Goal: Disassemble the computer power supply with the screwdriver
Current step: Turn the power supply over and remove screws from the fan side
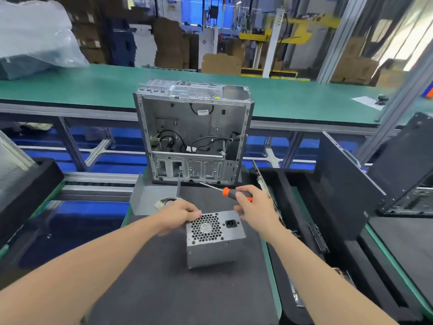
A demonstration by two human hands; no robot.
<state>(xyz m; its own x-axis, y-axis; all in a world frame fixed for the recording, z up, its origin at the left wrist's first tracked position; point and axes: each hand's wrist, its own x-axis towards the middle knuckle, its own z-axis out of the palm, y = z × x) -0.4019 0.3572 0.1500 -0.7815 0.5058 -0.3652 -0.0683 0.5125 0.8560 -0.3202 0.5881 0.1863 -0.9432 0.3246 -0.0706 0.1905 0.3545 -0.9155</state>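
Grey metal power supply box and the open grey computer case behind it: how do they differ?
The grey metal power supply box is closed, its honeycomb fan grille facing up; the open grey computer case shows loose black cables inside. The box is much smaller than the case. The left hand holds the box's corner; no hand touches the case. Both are bare grey sheet metal.

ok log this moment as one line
left hand grips power supply top edge | right hand holds screwdriver, tip pointing away | case stands open behind
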